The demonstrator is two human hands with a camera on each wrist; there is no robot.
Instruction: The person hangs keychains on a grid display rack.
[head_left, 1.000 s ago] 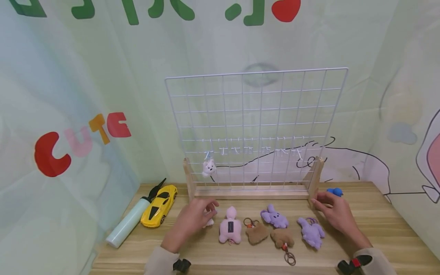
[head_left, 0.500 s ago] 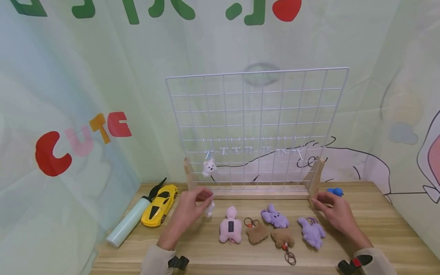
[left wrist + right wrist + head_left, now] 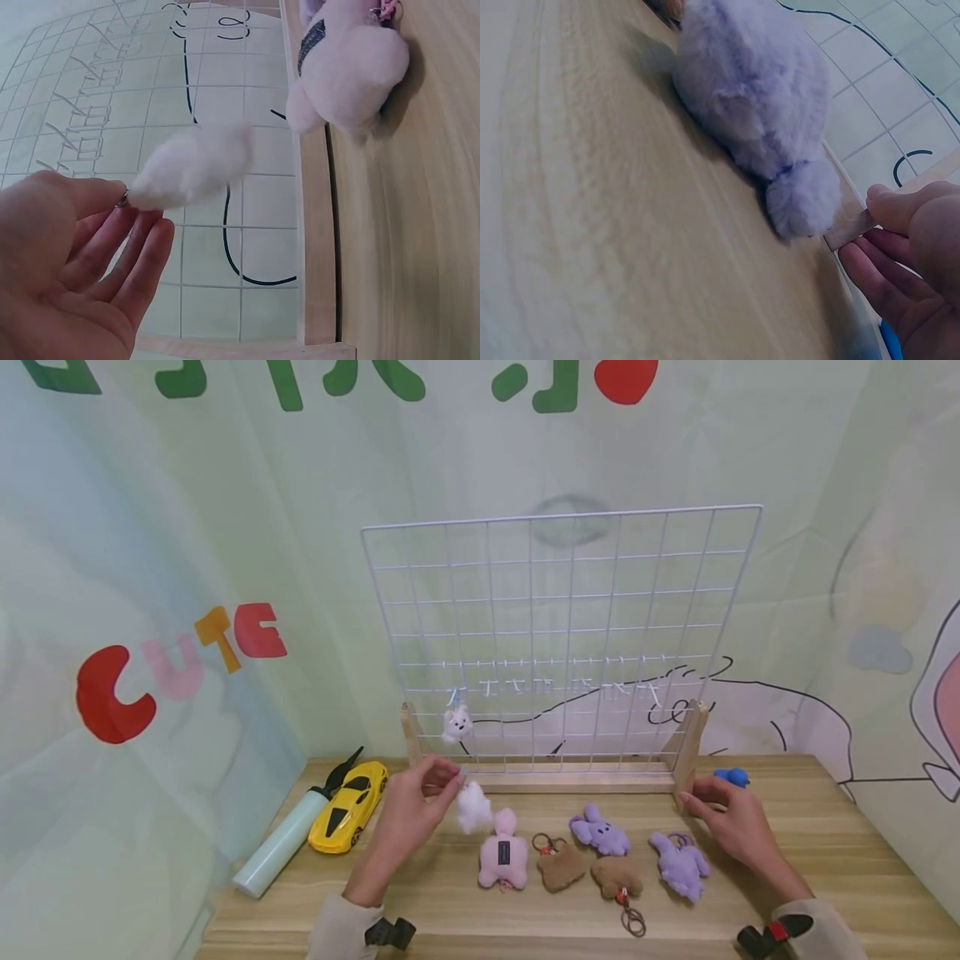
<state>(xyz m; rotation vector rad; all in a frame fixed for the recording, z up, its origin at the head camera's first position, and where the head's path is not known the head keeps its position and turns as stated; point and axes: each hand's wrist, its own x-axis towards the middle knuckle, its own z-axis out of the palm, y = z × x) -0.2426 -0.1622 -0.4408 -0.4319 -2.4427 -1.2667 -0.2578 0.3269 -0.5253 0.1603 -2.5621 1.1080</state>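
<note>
My left hand [image 3: 415, 802] pinches a white plush keychain [image 3: 473, 808] by its small metal clasp [image 3: 124, 199], so the plush dangles in the air before the rack. In the left wrist view the plush is blurred. My right hand [image 3: 731, 822] grips the foot of the right wooden upright [image 3: 687, 764] between thumb and fingers. That upright carries a white wire grid rack [image 3: 570, 517] with a row of small hooks. Another white plush keychain [image 3: 457, 724] hangs from the leftmost hook.
On the table [image 3: 450, 914] lie a pink plush [image 3: 502, 860], two brown plush keychains [image 3: 562, 868] and two purple plushes [image 3: 681, 868]. To the left are a yellow toy car [image 3: 348, 807] and a pale tube-shaped pump [image 3: 281, 843]. A blue object [image 3: 732, 777] sits behind my right hand.
My left hand has lifted the white plush keychain off the table, up towards the rack, and the plush now hangs below the fingers. My right hand has stayed on the upright.
</note>
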